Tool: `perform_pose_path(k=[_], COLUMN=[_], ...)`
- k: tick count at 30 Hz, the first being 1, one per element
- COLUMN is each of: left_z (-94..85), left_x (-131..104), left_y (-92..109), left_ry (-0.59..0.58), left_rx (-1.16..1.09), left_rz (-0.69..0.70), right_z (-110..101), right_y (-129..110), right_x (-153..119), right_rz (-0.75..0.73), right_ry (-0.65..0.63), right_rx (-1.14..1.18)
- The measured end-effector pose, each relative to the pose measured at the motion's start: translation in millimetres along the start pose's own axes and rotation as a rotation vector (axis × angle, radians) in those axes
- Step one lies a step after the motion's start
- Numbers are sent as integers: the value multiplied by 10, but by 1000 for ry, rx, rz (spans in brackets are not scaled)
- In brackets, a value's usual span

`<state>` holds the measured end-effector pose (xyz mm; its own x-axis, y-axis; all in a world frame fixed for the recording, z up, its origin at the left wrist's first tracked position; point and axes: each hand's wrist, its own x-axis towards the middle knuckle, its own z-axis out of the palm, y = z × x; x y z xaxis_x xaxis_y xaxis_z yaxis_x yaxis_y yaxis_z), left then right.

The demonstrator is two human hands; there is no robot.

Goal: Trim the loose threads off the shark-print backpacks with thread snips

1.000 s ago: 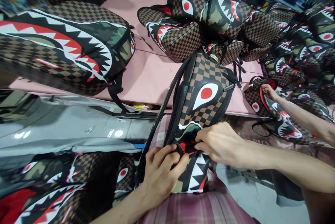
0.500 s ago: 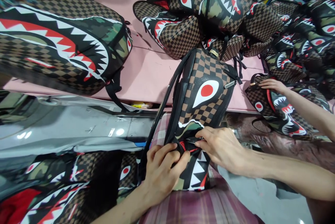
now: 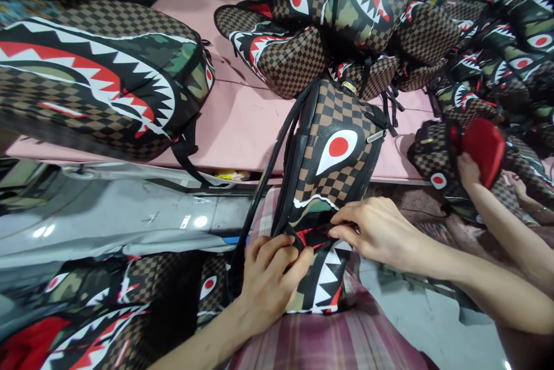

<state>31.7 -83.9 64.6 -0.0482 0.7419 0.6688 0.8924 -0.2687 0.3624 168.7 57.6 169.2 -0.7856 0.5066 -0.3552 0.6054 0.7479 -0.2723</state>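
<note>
A brown-and-black checkered backpack [image 3: 335,127] with a printed shark eye and teeth lies across my lap, its top end resting on the table. Red lining [image 3: 309,237] shows in an unzipped pocket across its front. My left hand [image 3: 274,269] presses on the backpack at the left end of that opening, fingers bent and gripping the edge. At the right end, my right hand [image 3: 374,231] pinches the pocket's zipper between thumb and fingers, which mostly cover the pull. A black strap [image 3: 264,179] hangs along the backpack's left side.
A large matching backpack [image 3: 99,75] lies on the pink table [image 3: 234,122] at left. Several more bags [image 3: 298,61] crowd its back and right. Beside me, another person's hand [image 3: 470,171] reaches into an open red-lined bag [image 3: 485,148]. More backpacks [image 3: 104,283] sit low at left.
My right hand has moved slightly right along the pocket, and more red lining shows. My left hand stays put. The other person has opened the bag at right.
</note>
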Motion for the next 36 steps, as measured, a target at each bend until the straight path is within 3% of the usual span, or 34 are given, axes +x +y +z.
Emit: perform_pose_path(k=[11,28,36], left_z=[24,40,62], left_x=[13,-25,-66], left_y=[-7,-3,-17], left_ry=[-7,1,-11], left_rx=[27,5,26], left_rz=[-13,-15,14], right_z=[-80,-62,-149], right_y=[-135,-57,-9], right_x=[200,164,175], right_rz=[4,-32,-42], right_ry=[-164,-116,-155], right_rx=[-216,-163,-192])
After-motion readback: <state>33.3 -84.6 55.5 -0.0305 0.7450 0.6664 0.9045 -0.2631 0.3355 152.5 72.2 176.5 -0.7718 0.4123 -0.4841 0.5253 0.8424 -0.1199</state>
